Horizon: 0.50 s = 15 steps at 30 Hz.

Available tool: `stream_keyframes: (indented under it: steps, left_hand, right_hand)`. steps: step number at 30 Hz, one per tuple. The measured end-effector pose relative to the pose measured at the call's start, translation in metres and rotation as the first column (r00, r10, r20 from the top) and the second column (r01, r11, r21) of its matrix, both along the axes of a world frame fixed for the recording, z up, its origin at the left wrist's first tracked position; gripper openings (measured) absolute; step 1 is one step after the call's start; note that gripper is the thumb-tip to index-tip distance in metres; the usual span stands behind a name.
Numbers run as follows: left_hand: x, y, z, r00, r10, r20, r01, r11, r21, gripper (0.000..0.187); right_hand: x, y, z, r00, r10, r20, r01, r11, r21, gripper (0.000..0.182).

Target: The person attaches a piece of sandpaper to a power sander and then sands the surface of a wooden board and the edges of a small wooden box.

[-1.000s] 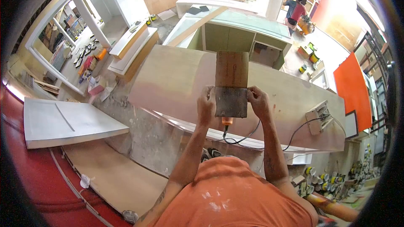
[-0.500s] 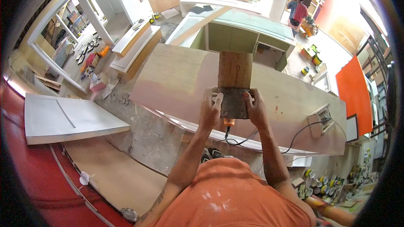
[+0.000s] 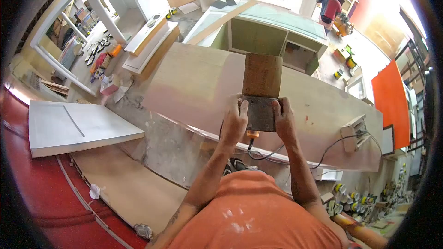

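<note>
Between my two hands is an electric sander with an orange body (image 3: 253,134), turned so its dark flat pad (image 3: 261,116) faces me. A brown sheet of sandpaper (image 3: 262,74) extends from the pad's far edge, its faintly printed back showing. My left hand (image 3: 234,122) is closed around the left side, thumb on the pad's edge. On the opposite side my right hand (image 3: 285,119) grips in the same way, thumb pressed near the upper corner. A black cord (image 3: 250,145) hangs from the sander. Below lies a large pale panel (image 3: 194,76); most of the sander's body is hidden.
A wooden box (image 3: 353,133) with cords stands on the panel's right end. Beyond is a green-and-white cabinet (image 3: 258,36). A white panel (image 3: 83,127) lies at left, paint cans (image 3: 340,188) at lower right. A person (image 3: 330,10) stands at the far right.
The view has shifted slightly, so the scene sits a little further right. Both hands keep hold of the sander, and the sandpaper sheet's tilt differs slightly.
</note>
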<state>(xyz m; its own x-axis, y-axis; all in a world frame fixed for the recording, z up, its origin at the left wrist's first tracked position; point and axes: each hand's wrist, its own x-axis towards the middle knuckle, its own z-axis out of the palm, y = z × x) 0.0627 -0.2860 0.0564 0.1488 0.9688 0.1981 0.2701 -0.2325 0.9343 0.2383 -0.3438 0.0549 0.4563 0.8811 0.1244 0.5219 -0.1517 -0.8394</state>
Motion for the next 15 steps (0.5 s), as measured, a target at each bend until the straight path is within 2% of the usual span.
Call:
stream_keyframes:
  steps: [2,3,5,6,7,8,9,10,11,12,13,14,15]
  left_hand:
    - [-0.007,0.006,0.016,0.989,-0.132,0.061,0.144,0.946,-0.29,0.033]
    - [-0.011,0.013,0.014,0.991,-0.115,0.062,0.127,0.956,-0.264,0.033]
    - [-0.025,0.036,-0.01,0.869,-0.309,0.386,0.428,0.862,-0.273,0.041]
    - [-0.029,0.052,-0.023,0.831,-0.382,0.404,0.491,0.845,-0.212,0.051]
    - [-0.029,0.057,-0.024,0.843,-0.361,0.399,0.464,0.863,-0.2,0.051]
    - [-0.028,0.06,-0.024,0.727,-0.414,0.548,0.584,0.793,-0.176,0.055]
    - [-0.03,0.065,-0.024,0.579,-0.451,0.679,0.695,0.709,-0.122,0.059]
    - [-0.035,0.069,-0.028,0.582,-0.45,0.677,0.682,0.724,-0.105,0.059]
    - [-0.039,0.068,-0.034,0.578,-0.465,0.67,0.723,0.673,-0.156,0.058]
    - [-0.041,0.068,-0.04,0.573,-0.481,0.664,0.761,0.614,-0.211,0.057]
    - [-0.044,0.069,-0.034,0.574,-0.482,0.662,0.758,0.619,-0.206,0.057]
    - [-0.048,0.068,-0.03,0.617,-0.66,0.429,0.748,0.661,-0.059,0.055]
    - [-0.052,0.065,-0.027,0.638,-0.755,0.151,0.752,0.653,0.092,0.052]
  right_hand:
    - [0.015,0.005,-0.01,0.984,0.104,-0.146,-0.095,0.993,0.072,0.035]
    - [0.026,0.009,-0.012,0.982,0.126,-0.138,-0.113,0.989,0.098,0.035]
    - [0.046,0.02,-0.014,0.943,0.263,-0.203,-0.262,0.965,0.031,0.046]
    - [0.043,0.024,-0.002,0.863,0.365,-0.348,-0.327,0.93,0.167,0.054]
    - [0.041,0.025,0.009,0.748,0.467,-0.471,-0.363,0.883,0.299,0.063]
    - [0.043,0.032,0.006,0.726,0.495,-0.477,-0.361,0.865,0.349,0.073]
    - [0.042,0.034,0.004,0.717,0.518,-0.467,-0.382,0.852,0.358,0.073]
    - [0.041,0.034,0.004,0.699,0.504,-0.508,-0.381,0.863,0.331,0.068]
    - [0.039,0.032,0.006,0.683,0.483,-0.549,-0.378,0.876,0.301,0.063]
    - [0.037,0.028,0.008,0.739,0.445,-0.505,-0.36,0.895,0.263,0.046]
    - [0.04,0.021,0.005,0.8,0.462,-0.383,-0.408,0.886,0.218,0.037]
    - [0.04,0.019,0.001,0.816,0.558,-0.154,-0.5,0.813,0.298,0.037]
    - [0.04,0.018,-0.002,0.789,0.608,0.085,-0.596,0.725,0.346,0.038]
